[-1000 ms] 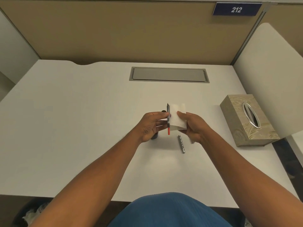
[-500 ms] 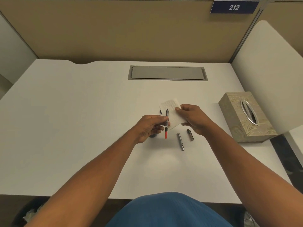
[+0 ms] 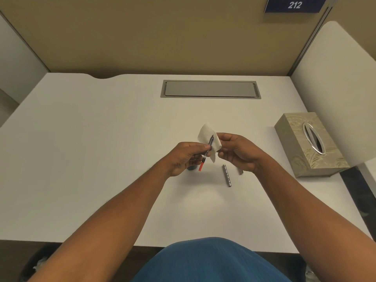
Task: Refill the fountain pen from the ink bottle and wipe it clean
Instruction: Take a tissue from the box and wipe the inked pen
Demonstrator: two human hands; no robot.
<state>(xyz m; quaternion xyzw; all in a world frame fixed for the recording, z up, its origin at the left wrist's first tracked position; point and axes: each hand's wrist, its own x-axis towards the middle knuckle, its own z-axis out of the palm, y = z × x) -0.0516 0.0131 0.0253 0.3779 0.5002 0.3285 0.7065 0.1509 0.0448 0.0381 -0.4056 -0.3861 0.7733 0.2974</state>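
Note:
My left hand [image 3: 184,157] pinches the fountain pen section [image 3: 206,154], a thin dark piece with a red converter end pointing down and its nib tilted up to the right. The nib lies against a white tissue [image 3: 207,137] that my right hand [image 3: 237,152] pinches at its right edge. A dark ink bottle [image 3: 190,167] stands on the white desk [image 3: 101,159], mostly hidden behind my left hand. The silver pen barrel [image 3: 227,175] lies on the desk just below my hands. The pen cap [image 3: 241,170] peeks out under my right hand.
A beige tissue box [image 3: 311,145] with a silver oval slot stands at the right. A grey cable hatch [image 3: 210,89] is set into the desk at the back. Partition walls close off the back and right side.
The tissue has shifted left and curled around the nib. The pen has tilted, nib to the right. My right hand has drawn closer to the left hand and now covers most of the cap.

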